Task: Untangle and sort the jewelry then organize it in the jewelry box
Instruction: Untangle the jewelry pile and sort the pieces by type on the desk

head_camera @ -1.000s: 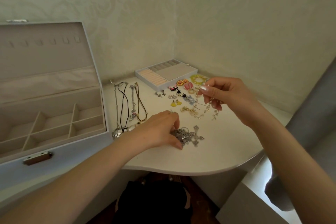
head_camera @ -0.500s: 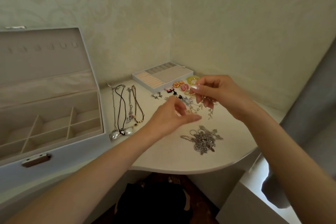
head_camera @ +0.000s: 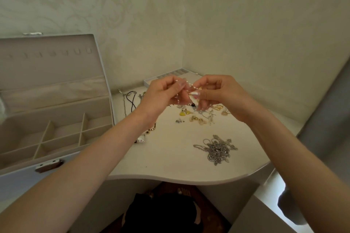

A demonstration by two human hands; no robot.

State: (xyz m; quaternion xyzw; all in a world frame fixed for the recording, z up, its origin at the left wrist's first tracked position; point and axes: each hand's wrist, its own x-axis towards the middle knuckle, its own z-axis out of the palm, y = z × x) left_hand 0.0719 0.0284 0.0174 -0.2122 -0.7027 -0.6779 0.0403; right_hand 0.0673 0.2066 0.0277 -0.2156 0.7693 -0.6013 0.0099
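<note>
Bead chain [head_camera: 190,85] pinched btwn curled fingertips of left hand [head_camera: 163,95] & right hand [head_camera: 220,95], above table [head_camera: 166,159].

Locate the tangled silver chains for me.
Head view, right of centre: the chains lie on the table near its front edge, below the right hand and nearer than the earrings.
</note>
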